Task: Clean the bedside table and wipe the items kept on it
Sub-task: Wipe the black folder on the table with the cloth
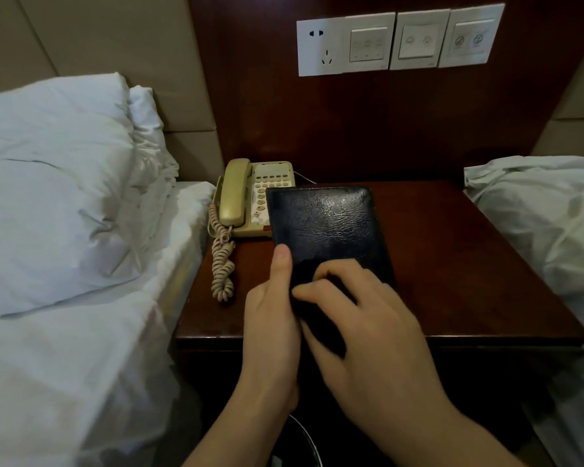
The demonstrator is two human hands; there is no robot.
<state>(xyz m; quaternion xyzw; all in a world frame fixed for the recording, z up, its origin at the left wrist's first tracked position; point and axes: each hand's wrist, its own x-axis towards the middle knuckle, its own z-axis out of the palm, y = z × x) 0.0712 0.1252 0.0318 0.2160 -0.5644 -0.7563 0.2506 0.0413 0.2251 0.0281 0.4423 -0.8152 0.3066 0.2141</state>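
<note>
A black folder (324,227) with a leather-like cover is held over the bedside table (469,264), and its far left corner covers a part of the telephone (250,197). The cover is closed, dark and shiny, with a fine wrinkled grain that reflects the light near the top, and its corners are slightly rounded. Whether its near edge touches the table I cannot tell, because the hands hide it. The left hand (270,318) holds the folder at its left edge, with the thumb lying straight on the cover and the other fingers under it, out of sight. The right hand (361,318) rests on the lower part of the cover with bent fingers, the fingertips pressing on the surface; it is a little blurred. The telephone is beige, with the handset on its cradle and a coiled cord (222,264) that lies on the dark red-brown wooden table top. White pillows (54,170) and bedding lie at the left, more white bedding (540,210) at the right. On the wooden wall panel above are a white socket and switches (398,40).
</note>
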